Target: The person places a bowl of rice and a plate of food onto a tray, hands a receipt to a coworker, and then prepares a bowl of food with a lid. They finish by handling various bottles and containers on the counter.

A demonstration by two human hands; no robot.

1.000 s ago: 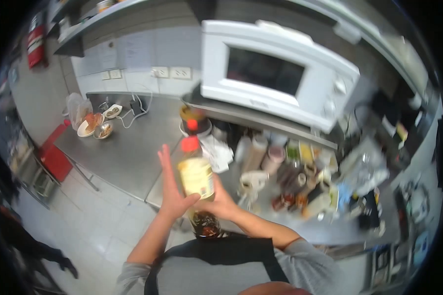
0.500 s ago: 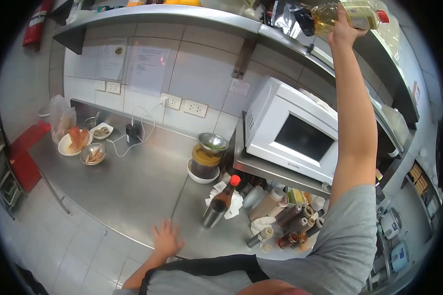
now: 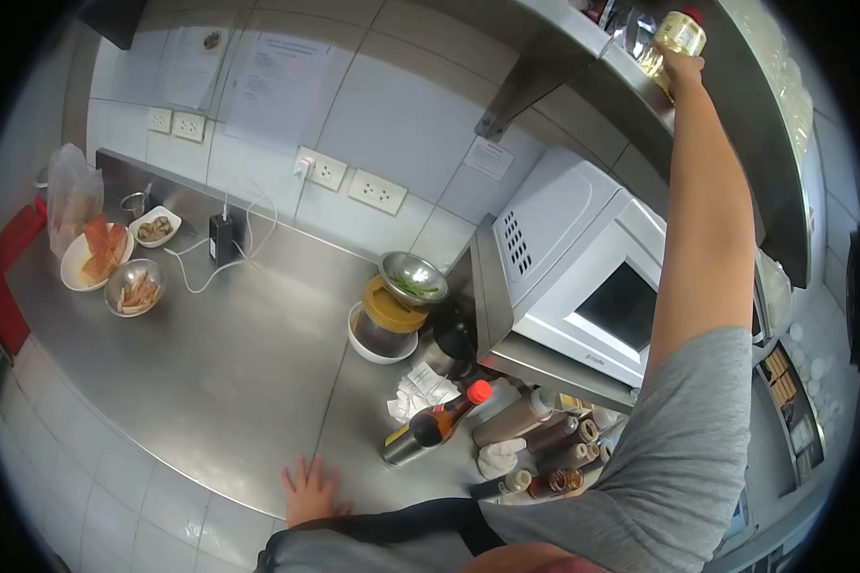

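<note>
1. A kitchen, commercial in look: long stainless-steel counter [image 3: 210,382], tiled wall [image 3: 392,105] with posted sheets [image 3: 282,91].
2. White microwave [image 3: 588,272] on a metal shelf [image 3: 564,369] above the counter.
3. Bottles [image 3: 518,418] and jars [image 3: 548,484] crowd together; small bowls [image 3: 113,290] hold food [image 3: 138,292].

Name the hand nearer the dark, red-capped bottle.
Left. Left hand: on the counter, left of the dark bottle; right hand: up at the shelf, gripping a pale bottle.
</note>
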